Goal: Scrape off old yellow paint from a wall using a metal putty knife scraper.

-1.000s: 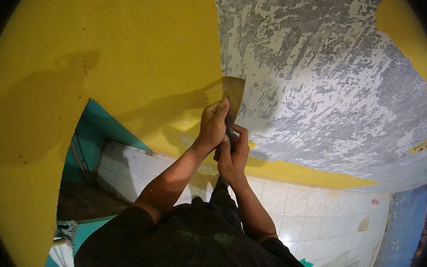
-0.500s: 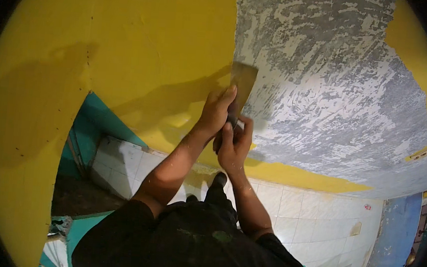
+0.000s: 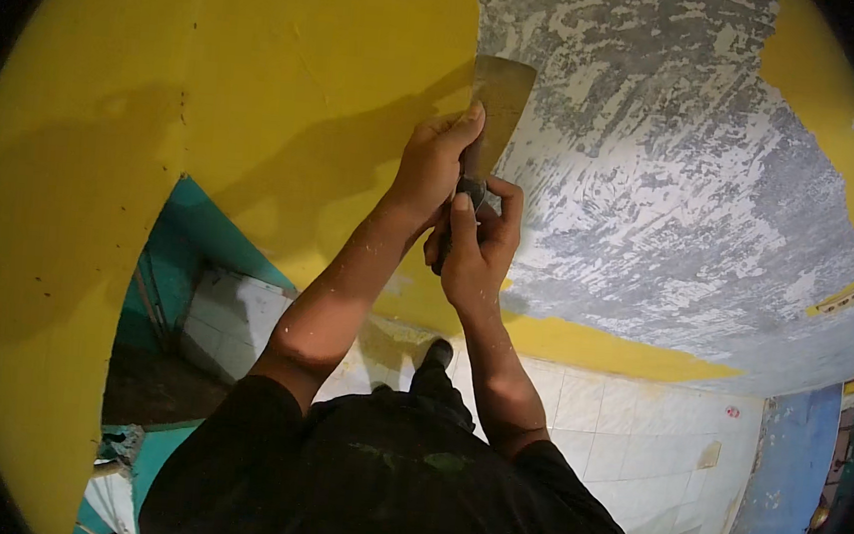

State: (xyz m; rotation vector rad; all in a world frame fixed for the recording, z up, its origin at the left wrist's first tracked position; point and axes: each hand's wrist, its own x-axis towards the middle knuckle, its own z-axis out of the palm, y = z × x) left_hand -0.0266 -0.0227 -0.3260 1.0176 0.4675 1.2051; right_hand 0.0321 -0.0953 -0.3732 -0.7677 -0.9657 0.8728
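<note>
Both hands grip one putty knife [image 3: 503, 97] with a broad flat metal blade and a dark handle. My left hand [image 3: 435, 162] is closed on the lower part of the blade, its thumb lying along the metal. Just below, my right hand [image 3: 481, 241] is wrapped round the handle. The blade points up and stands at the border between yellow paint [image 3: 364, 51] and a scraped grey-and-white patch [image 3: 645, 174] of the wall. Whether its edge touches the wall I cannot tell for sure.
Below the wall lies a white tiled floor [image 3: 626, 413], with my shoe [image 3: 439, 351] on it. At the left a teal-walled opening [image 3: 210, 225] breaks the yellow wall. A blue wall strip [image 3: 782, 476] stands at the right.
Both hands have moved up along the paint border with the putty knife, and more of its blade face now shows. The grip looks the same.
</note>
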